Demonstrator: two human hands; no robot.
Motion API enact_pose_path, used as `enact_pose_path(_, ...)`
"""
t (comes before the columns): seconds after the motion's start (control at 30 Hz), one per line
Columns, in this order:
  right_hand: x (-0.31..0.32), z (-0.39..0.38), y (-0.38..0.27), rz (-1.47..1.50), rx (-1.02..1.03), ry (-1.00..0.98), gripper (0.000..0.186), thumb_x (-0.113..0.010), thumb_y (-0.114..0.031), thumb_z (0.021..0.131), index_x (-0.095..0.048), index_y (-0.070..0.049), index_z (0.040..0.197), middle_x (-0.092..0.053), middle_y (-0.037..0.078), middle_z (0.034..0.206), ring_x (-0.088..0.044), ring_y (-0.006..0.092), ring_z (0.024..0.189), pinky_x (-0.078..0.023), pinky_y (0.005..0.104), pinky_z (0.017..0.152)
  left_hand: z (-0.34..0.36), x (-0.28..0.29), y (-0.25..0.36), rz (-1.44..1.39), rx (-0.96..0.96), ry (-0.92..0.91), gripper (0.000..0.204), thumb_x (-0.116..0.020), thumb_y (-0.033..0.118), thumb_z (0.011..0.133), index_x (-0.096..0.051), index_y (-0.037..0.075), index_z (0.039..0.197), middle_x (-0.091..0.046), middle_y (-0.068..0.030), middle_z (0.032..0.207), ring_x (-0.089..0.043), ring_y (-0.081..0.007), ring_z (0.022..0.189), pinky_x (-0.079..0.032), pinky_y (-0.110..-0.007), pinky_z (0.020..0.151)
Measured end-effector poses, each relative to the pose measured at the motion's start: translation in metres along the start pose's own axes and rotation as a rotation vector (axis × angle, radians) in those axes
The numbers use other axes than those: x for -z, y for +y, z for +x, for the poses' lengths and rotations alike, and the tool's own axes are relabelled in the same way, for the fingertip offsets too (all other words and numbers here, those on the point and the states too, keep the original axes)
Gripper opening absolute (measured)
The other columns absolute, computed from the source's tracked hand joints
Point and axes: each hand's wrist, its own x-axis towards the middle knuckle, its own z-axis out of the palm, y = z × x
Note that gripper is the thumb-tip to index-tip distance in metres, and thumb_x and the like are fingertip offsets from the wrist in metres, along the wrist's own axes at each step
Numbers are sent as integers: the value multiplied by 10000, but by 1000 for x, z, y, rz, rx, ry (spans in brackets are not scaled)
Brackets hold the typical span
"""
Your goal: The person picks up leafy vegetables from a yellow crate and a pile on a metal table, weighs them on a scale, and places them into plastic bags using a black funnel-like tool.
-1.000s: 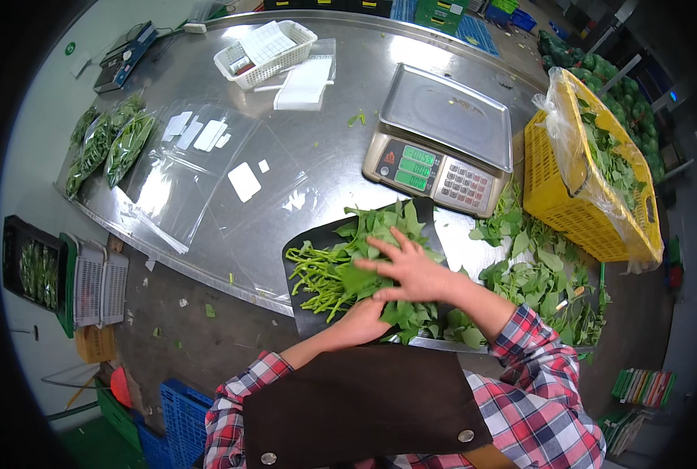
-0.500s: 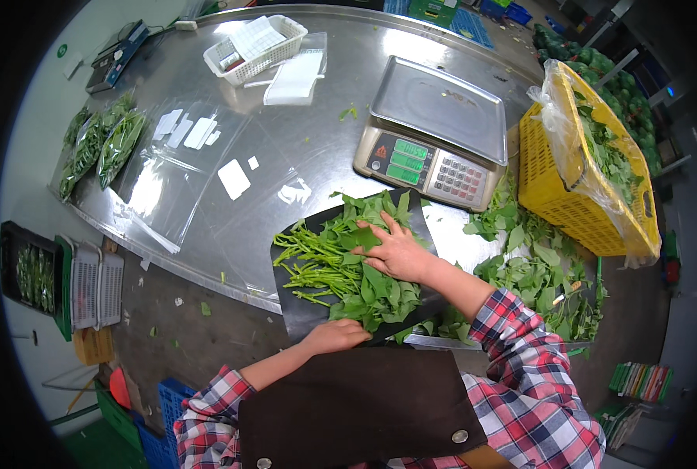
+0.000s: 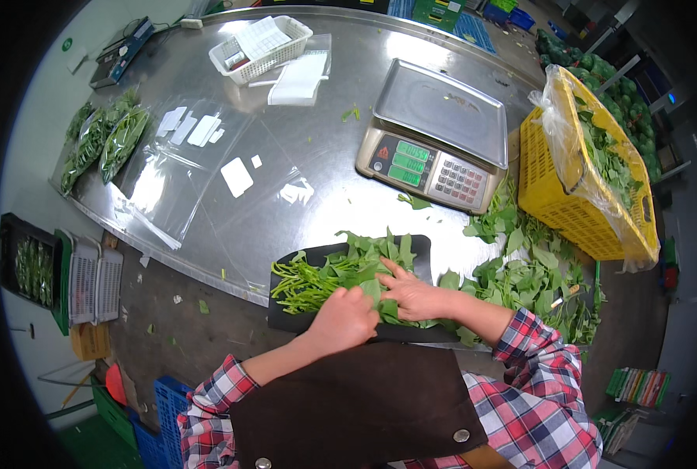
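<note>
A bunch of leafy greens with pale green stems (image 3: 313, 285) lies on a black flexible sheet (image 3: 290, 313) at the bench's front edge. My left hand (image 3: 348, 320) is at the sheet's near side against the greens, fingers curled; what they grip is hidden. My right hand (image 3: 407, 297) rests on the leaves, fingers apart. Loose greens (image 3: 536, 281) lie heaped right of the sheet. Behind them is a silver scale (image 3: 430, 172) with green displays and a bare pan.
Steel bench (image 3: 207, 242) holds filled bags (image 3: 121, 144), flat clear bags (image 3: 161, 195), white labels (image 3: 235, 176) and a white basket (image 3: 258, 62). A yellow crate (image 3: 559, 211) of greens stands right. Stacked crates (image 3: 86, 273) stand on the floor left.
The black sheet and greens have moved toward my body. My left hand has risen onto the bunch's near side, fingers more curled; my right hand has shifted down with the leaves.
</note>
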Motion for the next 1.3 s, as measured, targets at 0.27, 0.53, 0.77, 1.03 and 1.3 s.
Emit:
enact_pose_path(0.27,2,-19,8,443,25,-91,369,-452,-99,843,-438,-27,1204,-151,139,1421,94,366,1314,-103,458,1064,9,-2,-34,-508,142,26,490,-723,348,624,-544,34,955,-506,-116,1031,-446,-302,1024,-371,-402,880)
enact_pose_path(0.53,118,10,17,591,-60,-227,336,-522,-307,858,-580,-84,1103,-570,78,1135,-549,203,1020,-416,323,901,-2,-27,-51,-329,128,-193,568,-581,487,740,-524,51,1099,-402,-115,1306,-417,-305,1140,-342,-405,923)
enact_pose_path(0.77,68,85,100,447,-696,-348,638,-362,-580,846,-635,-7,916,-631,110,891,-586,181,813,-453,313,757,10,-23,-42,-279,192,-341,542,-505,533,777,-559,69,1052,-398,-102,1317,-431,-299,1143,-344,-421,923)
enact_pose_path(1.03,47,34,53,1039,-523,-419,385,-524,-357,846,-502,-55,1084,-515,30,898,-463,98,791,-404,230,686,12,-6,-24,-268,253,-523,422,-519,474,777,-595,86,926,-615,-128,858,-560,-309,875,-393,-437,824)
enact_pose_path(1.3,34,14,6,771,-478,-436,889,-624,-523,727,-241,4,1332,-384,216,1281,-377,273,1182,-298,317,975,-24,-3,-35,-213,-52,-209,279,-573,292,787,-570,100,990,-600,-79,881,-540,-260,865,-415,-359,769)
